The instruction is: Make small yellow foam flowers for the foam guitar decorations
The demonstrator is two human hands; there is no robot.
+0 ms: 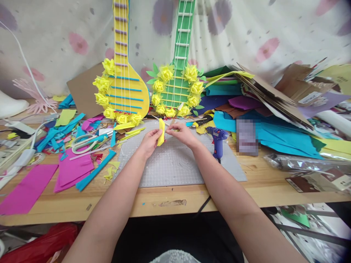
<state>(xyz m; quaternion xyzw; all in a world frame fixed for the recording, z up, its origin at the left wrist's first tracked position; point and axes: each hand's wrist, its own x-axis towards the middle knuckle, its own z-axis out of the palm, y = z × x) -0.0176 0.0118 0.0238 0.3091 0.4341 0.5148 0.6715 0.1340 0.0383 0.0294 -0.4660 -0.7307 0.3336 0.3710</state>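
Note:
My left hand [149,144] is closed on a folded strip of yellow crepe paper [161,132], held nearly upright above the grey cutting mat [175,170]. Just to the right of the strip, my right hand [183,134] has its thumb and fingertips pinched together; whatever they grip is too small to make out. A blue glue gun [218,140] stands on the mat's right side. Behind my hands lean a yellow paper guitar [134,82] and a green paper guitar [178,78], both trimmed with yellow paper roses.
Left of the mat lie magenta paper sheets [30,188], blue scraps [95,171] and white-handled scissors [82,144]. A power strip [15,160] sits at the far left. Blue paper [282,137], cardboard [279,98] and a plastic-wrapped roll [298,163] are piled on the right.

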